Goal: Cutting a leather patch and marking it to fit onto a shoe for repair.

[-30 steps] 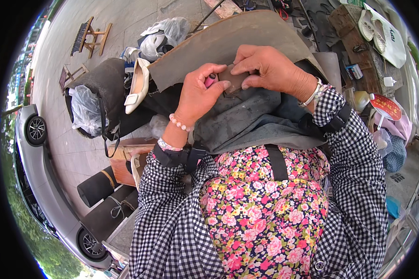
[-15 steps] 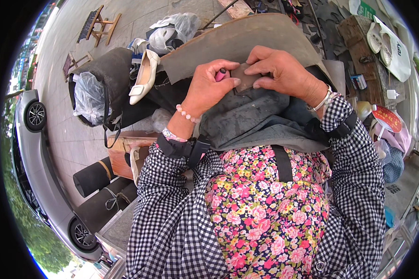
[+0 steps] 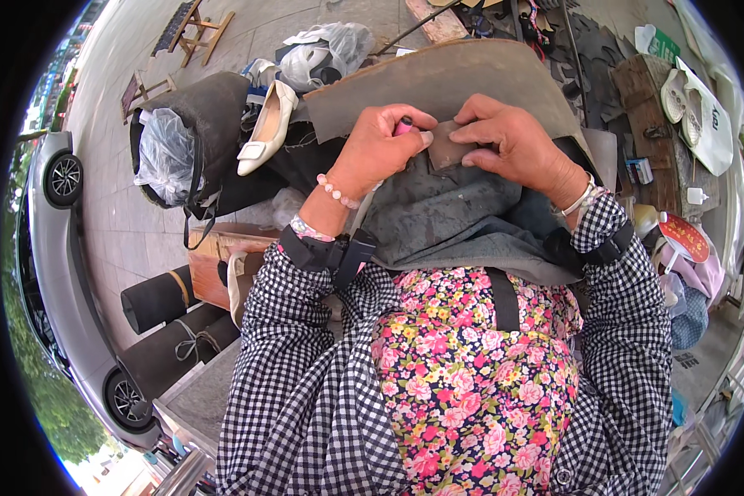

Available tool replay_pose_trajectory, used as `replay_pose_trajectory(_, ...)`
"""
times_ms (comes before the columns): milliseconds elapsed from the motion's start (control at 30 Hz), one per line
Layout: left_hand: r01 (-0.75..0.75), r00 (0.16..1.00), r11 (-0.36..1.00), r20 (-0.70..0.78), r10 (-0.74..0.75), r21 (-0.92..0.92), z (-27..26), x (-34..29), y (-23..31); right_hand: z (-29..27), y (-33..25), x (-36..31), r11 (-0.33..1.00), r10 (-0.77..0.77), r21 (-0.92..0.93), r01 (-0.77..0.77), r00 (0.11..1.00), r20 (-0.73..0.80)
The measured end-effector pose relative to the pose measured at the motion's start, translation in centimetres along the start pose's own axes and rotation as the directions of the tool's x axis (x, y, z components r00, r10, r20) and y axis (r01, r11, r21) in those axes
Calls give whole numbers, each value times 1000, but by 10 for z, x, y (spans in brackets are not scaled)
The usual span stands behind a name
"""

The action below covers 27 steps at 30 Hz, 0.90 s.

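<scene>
Nearest the camera lies the floral pink-and-yellow apron front [image 3: 471,380], framed by two black-and-white checked sleeves [image 3: 306,388]. Beyond the apron a rumpled grey cloth [image 3: 446,219] covers the lap. Above it the two hands meet. The left hand [image 3: 380,149], with a pale bead bracelet at the wrist, has its fingers curled shut around a pink-handled tool [image 3: 405,126], of which only the pink end shows between thumb and forefinger. The right hand [image 3: 512,145], with a white bangle at the wrist, has its fingers drawn together and pinched on a small flat brownish-grey piece of leather-like material [image 3: 448,149], which sits between the two hands, touching both, just above the grey cloth.

Behind the hands a large curved sheet of tan-grey leather [image 3: 446,83] spreads out, its near edge passing under the knuckles. To the left of it a cream high-heeled shoe with a square buckle [image 3: 264,128] leans toe-down against a dark bag [image 3: 215,116], beside a clear plastic bag [image 3: 164,153]. Lower left, two black rolls [image 3: 157,298] lie next to a wooden box [image 3: 211,256]. Farther left a silver car [image 3: 58,248] stands on the paved ground.
</scene>
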<state>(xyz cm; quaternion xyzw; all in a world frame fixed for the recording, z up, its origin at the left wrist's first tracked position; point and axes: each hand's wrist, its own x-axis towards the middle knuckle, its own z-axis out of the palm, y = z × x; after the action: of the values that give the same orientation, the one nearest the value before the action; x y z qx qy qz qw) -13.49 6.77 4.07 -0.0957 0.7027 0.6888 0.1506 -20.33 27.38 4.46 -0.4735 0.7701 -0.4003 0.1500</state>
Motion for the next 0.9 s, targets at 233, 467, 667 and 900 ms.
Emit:
replay_pose_trajectory(233,-152,988,952,18,153,266,1,-7,5,11,-21,-3,954,12,-298,-35,997,-78)
replay_pose_trajectory(467,-487,852,829,-57,520,276,-15,-29,45,16,-32,-2,787,-48,-617,8,998,-49)
replay_pose_trajectory(667,-476,866,861,-264,424,-180,-28,-17,53,34,-47,-4,701,-75,-712,28,997,-34)
replay_pose_trajectory(900,-343,939,922,-41,342,-181,-5,11,59,57,-78,-4,484,137,-875,28,985,108)
